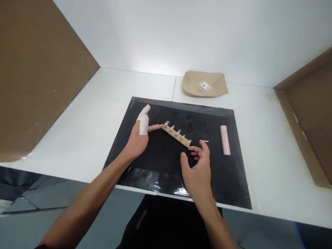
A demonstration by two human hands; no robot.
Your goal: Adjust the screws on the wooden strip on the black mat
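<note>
wooden strip point(176, 135) with pegs lies diagonally, far-left to near-right; open hands touch its ends, gripping nothing.

A mat point(155, 114) lies on the table point(90, 114), and near its middle a wooden strip point(177, 136) with a row of pegs lies slantwise between the left hand point(138, 138) at its far-left end and the right hand point(198, 169) at its near-right end. To the right on the mat lies a small pin point(205, 141), then a block point(225, 139). Behind the mat a paper tray point(192, 88) holds what seems a small packet point(204, 86); cardboard panels point(38, 69) stand at both sides.
</note>
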